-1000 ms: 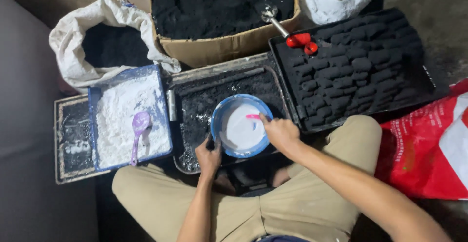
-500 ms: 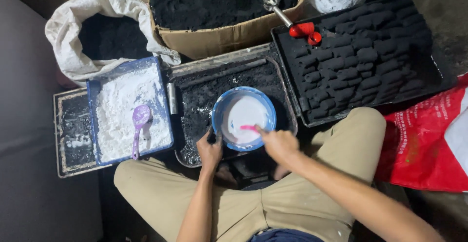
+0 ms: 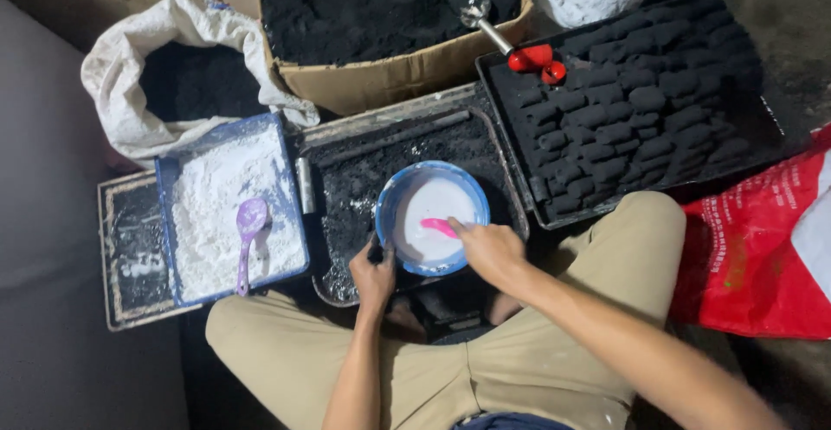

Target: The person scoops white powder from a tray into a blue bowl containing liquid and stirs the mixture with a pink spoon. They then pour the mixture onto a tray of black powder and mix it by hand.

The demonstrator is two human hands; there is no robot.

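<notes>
A round blue bowl (image 3: 387,206) holding white liquid sits on a dark tray of black powder (image 3: 363,174) in front of my crossed legs. My left hand (image 3: 372,276) grips the bowl's near left rim. My right hand (image 3: 489,251) is closed on a pink spoon (image 3: 439,225), whose end dips into the white liquid near the bowl's right side.
A blue tray of white powder (image 3: 227,205) with a purple scoop (image 3: 248,231) lies to the left. Behind are a white sack (image 3: 130,92) and a cardboard box (image 3: 389,79) of black powder. A black tray of dark briquettes (image 3: 632,109) is at right, a red-handled tool (image 3: 530,58) on its corner, and a red bag (image 3: 762,257) beyond.
My right hand has moved the pink spoon around inside the bowl, from the right rim toward the middle. My left hand stays on the rim.
</notes>
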